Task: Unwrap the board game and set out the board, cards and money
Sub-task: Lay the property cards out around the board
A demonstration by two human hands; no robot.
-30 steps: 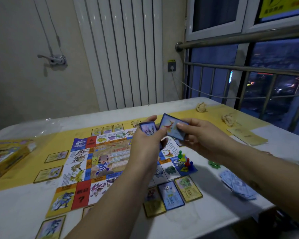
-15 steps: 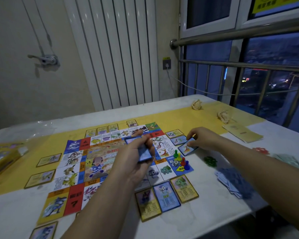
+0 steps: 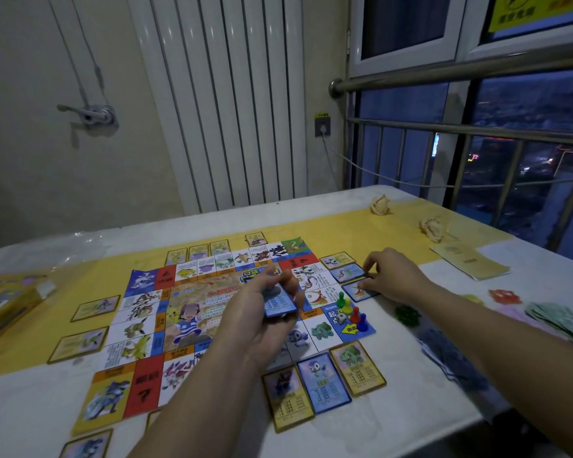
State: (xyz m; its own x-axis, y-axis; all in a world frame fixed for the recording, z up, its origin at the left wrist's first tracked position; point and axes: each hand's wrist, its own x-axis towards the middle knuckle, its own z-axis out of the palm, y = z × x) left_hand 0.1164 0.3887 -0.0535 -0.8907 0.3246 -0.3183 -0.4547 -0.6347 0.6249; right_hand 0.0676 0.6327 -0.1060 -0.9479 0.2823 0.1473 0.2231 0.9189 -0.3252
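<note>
Since a second ago the right hand [image 3: 391, 276] has left the left hand [image 3: 255, 319] and carried its blue card [image 3: 356, 289] to the table [image 3: 411, 424]. The card now lies just beside the right edge of the board [image 3: 192, 305]. The right hand's fingers are curled, with the thumb and fingertips at the card's right edge; whether they still pinch it or only touch it I cannot tell. The left hand hovers over the middle of the board, thumb on top and fingers curled beneath, gripping a small stack of blue cards [image 3: 278, 307]. Beyond the placed card lie a second blue card [image 3: 346, 272] and a yellow-bordered card [image 3: 336, 260], both along the same edge. The board lies flat and open on the table, with coloured pawns [image 3: 351, 309] standing on its near right corner. Three more cards [image 3: 321, 380] lie side by side at its near edge. Blue notes [image 3: 450, 358] lie under the right forearm and green notes [image 3: 559, 320] farther right. The game box [image 3: 4, 305] sits at the far left.
</note>
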